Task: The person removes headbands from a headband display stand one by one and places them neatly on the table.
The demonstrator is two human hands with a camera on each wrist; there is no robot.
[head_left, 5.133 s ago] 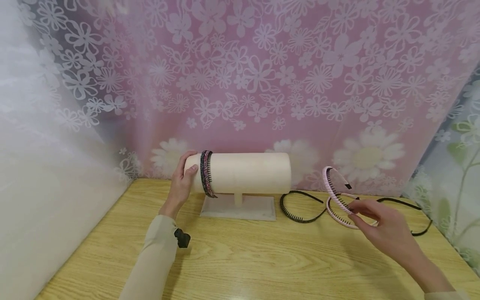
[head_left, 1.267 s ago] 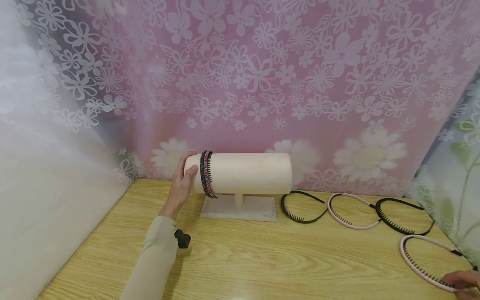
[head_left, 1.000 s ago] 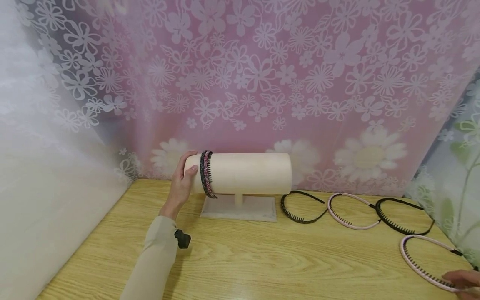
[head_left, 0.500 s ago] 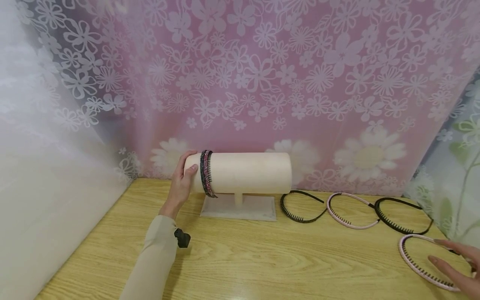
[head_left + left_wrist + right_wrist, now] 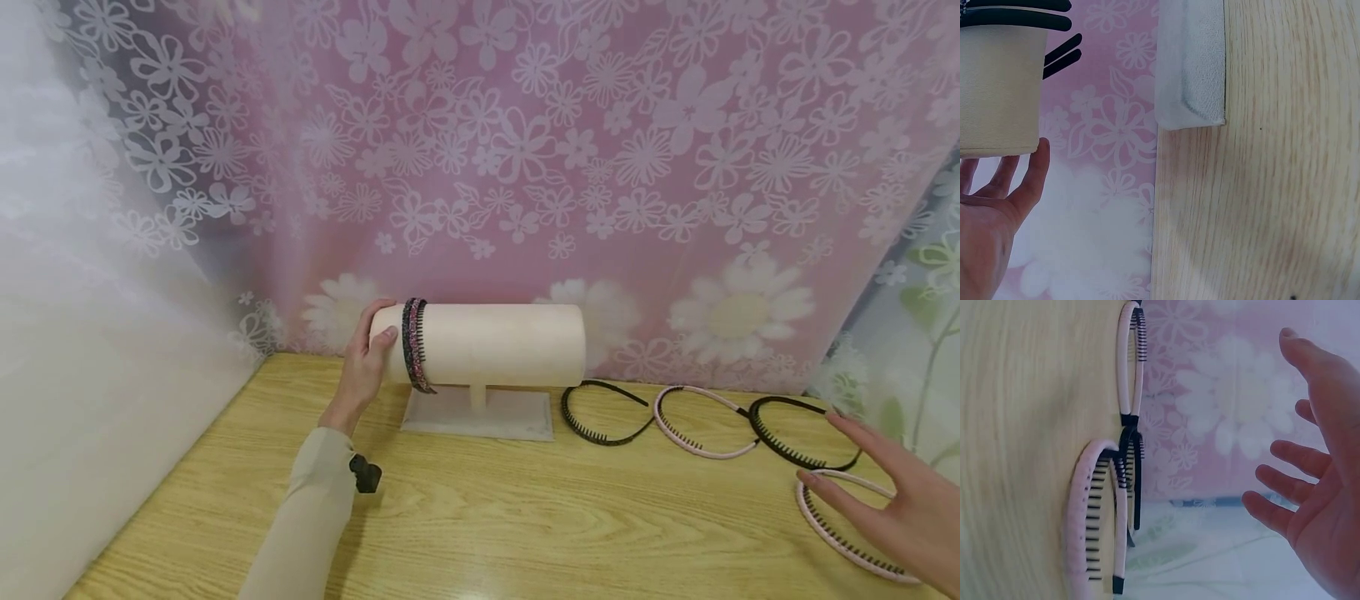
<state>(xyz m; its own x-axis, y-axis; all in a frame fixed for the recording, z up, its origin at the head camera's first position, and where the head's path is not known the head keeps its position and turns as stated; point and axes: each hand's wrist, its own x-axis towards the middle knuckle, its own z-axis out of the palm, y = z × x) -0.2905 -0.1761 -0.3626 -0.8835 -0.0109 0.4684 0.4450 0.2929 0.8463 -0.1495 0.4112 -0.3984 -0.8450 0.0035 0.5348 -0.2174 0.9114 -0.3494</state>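
A cream padded roll [image 5: 495, 343] sits crosswise on a pale flat base [image 5: 517, 421], making a headband display stand. My left hand [image 5: 363, 362] grips its left end, thumb in front; in the left wrist view fingers [image 5: 1034, 175] touch the end. Beside that hand, two glittery toothed headbands [image 5: 412, 346], one dark and one pinkish, circle the roll. My right hand [image 5: 903, 508] hovers over the table's right side, holding nothing, with fingers spread apart in the right wrist view. Under it lies a pink headband [image 5: 808, 510], partly hidden, and behind it a black headband [image 5: 759, 423].
Farther left along the back lie another pink headband [image 5: 662, 419] and a dark headband [image 5: 567, 414]. The wood-grain table [image 5: 480, 517] stretches in front of the stand. A flowered pink curtain [image 5: 480, 208] hangs behind, with pale sheets at both sides.
Earlier my right hand carried a pink headband, then laid it at the table's front right. It has since let go and moved up and left. My left hand stays on the roll.
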